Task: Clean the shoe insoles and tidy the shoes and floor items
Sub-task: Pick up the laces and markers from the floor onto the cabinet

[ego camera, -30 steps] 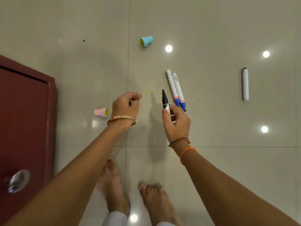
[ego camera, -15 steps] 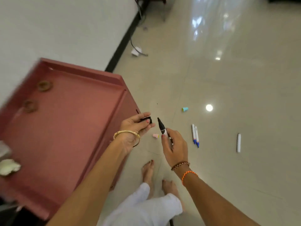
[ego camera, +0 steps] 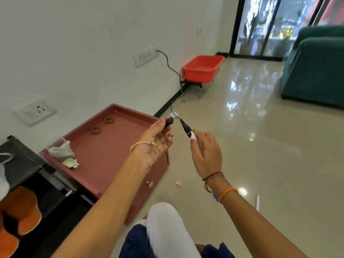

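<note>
Glossy beige tiled floor [ego camera: 260, 146] beside a low maroon metal cabinet [ego camera: 104, 146]. We judge the step as recapping: next, line cap up with nib and push on. Right hand [ego camera: 205, 155] grips the uncapped black-and-white marker [ego camera: 188, 130]; left hand [ego camera: 156, 140] pinches its small black cap [ego camera: 169, 121], just apart from the tip.

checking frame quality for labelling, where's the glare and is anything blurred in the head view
Head view: window light glares in bright patches off the glossy beige tile floor; the black marker cap in the left hand and the black-tipped white marker in the right hand are slightly motion-smeared; wide-angle bending curves the white wall.
</note>
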